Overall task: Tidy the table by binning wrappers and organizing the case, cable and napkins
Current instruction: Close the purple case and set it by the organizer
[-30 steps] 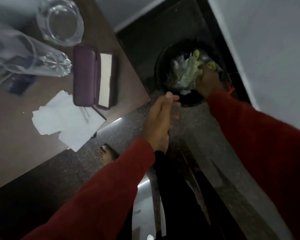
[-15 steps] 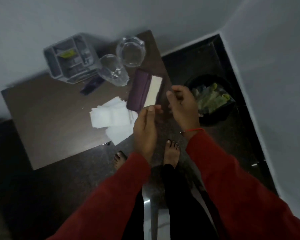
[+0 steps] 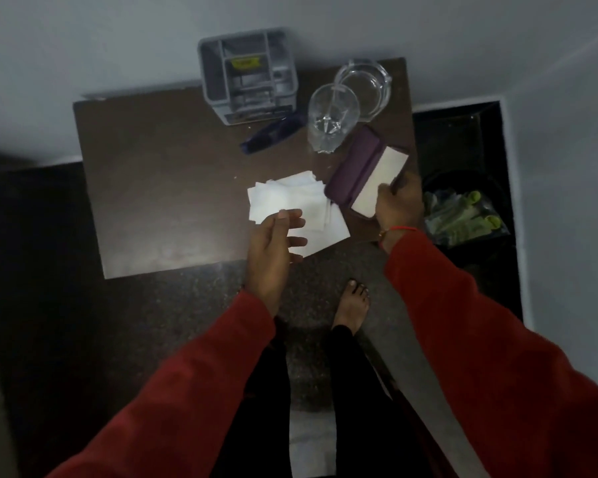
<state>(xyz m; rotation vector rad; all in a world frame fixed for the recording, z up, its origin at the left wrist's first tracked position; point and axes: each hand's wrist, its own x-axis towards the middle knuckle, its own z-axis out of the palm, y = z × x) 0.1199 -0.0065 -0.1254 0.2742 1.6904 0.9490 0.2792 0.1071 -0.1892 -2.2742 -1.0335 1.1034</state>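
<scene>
The right hand (image 3: 397,207) is seemingly gripping the near end of the stiff, open purple case (image 3: 354,170), while the left hand (image 3: 273,243), fingers spread and empty, is hovering over flimsy, light napkins (image 3: 290,201) best pinched at an edge.

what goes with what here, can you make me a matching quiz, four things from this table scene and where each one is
Things:
1. napkins
2. purple case
3. grey organizer
4. wrappers

Places:
A. in the black bin on the floor
B. back edge of the table, by the wall
C. under the left hand
D. at the right hand, lying open

Pairs: 1-C, 2-D, 3-B, 4-A
</scene>
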